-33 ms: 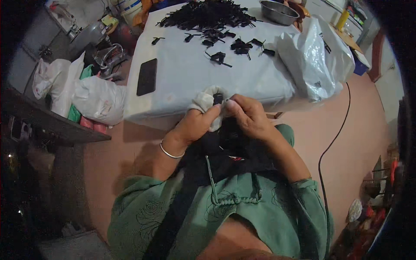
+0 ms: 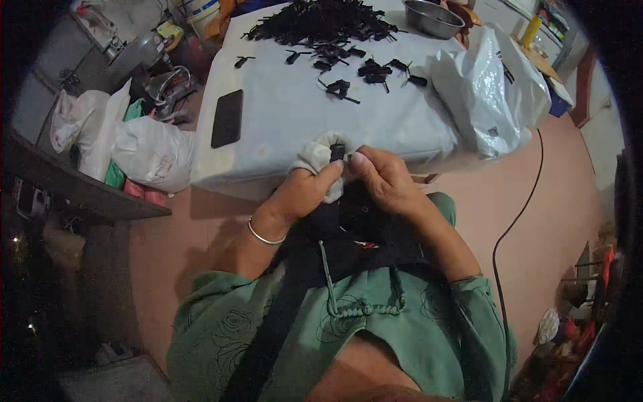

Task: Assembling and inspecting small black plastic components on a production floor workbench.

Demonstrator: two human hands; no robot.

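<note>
Just off the table's front edge, my left hand point(image 2: 301, 193) is closed on a white cloth point(image 2: 313, 155) and a small black part point(image 2: 337, 152), its thumb pressing against the part. My right hand point(image 2: 388, 179) meets it from the other side, thumb and bent fingers pinched together beside the black part. Whatever lies between those right fingertips is too small and hidden to name. Farther back on the table are several loose black pieces with thin stems point(image 2: 339, 89), in front of a big heap of black pieces point(image 2: 321, 27).
The white-covered table point(image 2: 281, 134) carries a dark phone point(image 2: 227, 118) at left, a metal bowl point(image 2: 434, 19) at the back right and a white plastic bag point(image 2: 479, 94) at right. Full bags point(image 2: 154, 151) sit on a left-hand shelf. A black cable point(image 2: 516, 221) crosses the floor at right.
A bit more of the black part shows between my hands. Both hands stay in nearly the same place.
</note>
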